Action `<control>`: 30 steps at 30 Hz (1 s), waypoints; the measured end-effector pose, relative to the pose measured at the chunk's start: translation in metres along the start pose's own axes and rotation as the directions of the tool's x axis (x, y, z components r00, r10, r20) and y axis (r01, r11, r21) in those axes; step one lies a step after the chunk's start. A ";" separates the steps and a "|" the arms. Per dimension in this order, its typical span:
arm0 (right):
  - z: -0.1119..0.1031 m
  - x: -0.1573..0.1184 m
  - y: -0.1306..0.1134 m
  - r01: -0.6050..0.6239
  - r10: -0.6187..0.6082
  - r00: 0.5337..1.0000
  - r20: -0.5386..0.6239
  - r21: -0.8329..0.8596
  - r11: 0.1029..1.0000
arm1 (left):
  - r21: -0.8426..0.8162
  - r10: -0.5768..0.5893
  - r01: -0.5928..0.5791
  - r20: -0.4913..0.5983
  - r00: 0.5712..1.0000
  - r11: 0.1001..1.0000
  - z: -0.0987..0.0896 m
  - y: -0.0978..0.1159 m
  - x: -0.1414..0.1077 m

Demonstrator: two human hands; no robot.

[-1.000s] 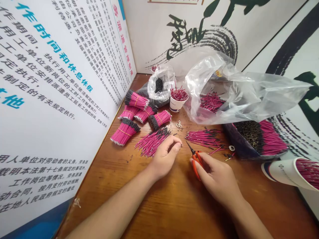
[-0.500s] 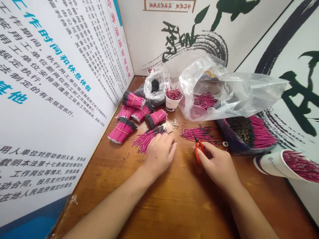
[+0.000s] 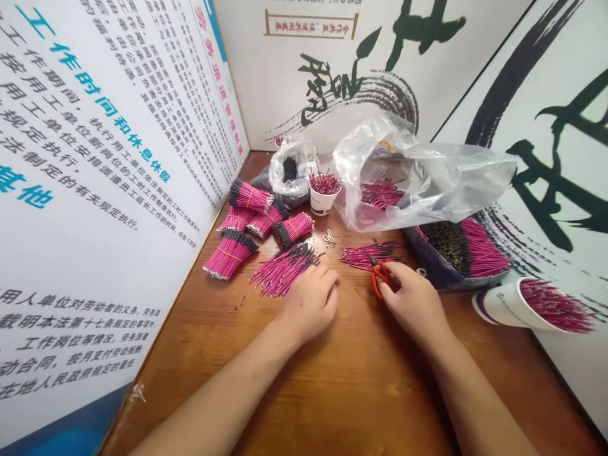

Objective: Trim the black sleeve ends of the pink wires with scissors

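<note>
My left hand (image 3: 311,304) lies curled against the right end of a loose pile of pink wires with black ends (image 3: 280,271); whether it holds any strands is hidden. My right hand (image 3: 411,301) closes on small orange-handled snips (image 3: 380,278), whose blades lie by a smaller spread of pink wires (image 3: 365,256). Between the hands, a small metal clip (image 3: 327,237) rests on the wooden table (image 3: 304,392). Several tied pink wire bundles (image 3: 231,254) sit left of the pile.
A white paper cup (image 3: 325,199) holds upright wires. Behind it are a clear plastic bag (image 3: 427,183) of pink wires and a smaller bag (image 3: 289,171) of black pieces. A dark tray (image 3: 451,259) and a toppled cup (image 3: 503,304) hold wires at right. Printed panels (image 3: 104,139) wall the left.
The whole view has shifted up and left as my head moved. My right hand and the snips have moved closer to the smaller wire spread. My left hand stays at the pile.
</note>
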State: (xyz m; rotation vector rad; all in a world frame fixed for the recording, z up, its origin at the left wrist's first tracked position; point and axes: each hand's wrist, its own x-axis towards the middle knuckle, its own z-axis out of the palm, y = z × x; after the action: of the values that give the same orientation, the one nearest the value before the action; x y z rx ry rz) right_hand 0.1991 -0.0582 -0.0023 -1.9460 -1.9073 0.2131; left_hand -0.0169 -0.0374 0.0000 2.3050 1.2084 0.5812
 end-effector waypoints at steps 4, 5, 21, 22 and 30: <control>0.000 0.001 0.002 0.007 -0.007 1.000 0.013 -0.024 1.000 | 0.024 -0.092 0.093 -0.052 0.994 0.995 -0.001 -0.002 0.002; 0.000 0.001 0.003 0.013 -0.012 1.000 0.020 -0.027 1.000 | 0.017 -0.100 0.101 -0.054 0.993 0.995 -0.001 -0.002 0.002; -0.004 0.001 0.011 -0.026 0.024 1.000 -0.015 -0.108 0.994 | -0.113 -0.010 0.005 -0.045 0.999 0.994 -0.002 -0.002 0.002; -0.003 0.001 0.011 -0.021 0.019 1.000 -0.012 -0.106 0.994 | -0.120 -0.004 -0.001 -0.040 0.999 0.993 -0.002 -0.002 0.001; 0.000 0.005 0.008 0.059 -0.061 0.998 -0.028 -0.058 0.997 | -0.151 0.017 -0.020 -0.015 1.000 0.988 -0.003 -0.003 0.002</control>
State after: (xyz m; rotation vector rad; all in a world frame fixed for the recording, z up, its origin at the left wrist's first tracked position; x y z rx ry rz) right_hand 0.2063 -0.0534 -0.0047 -1.9138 -1.9695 0.1130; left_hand -0.0194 -0.0341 0.0009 2.1903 1.1102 0.6729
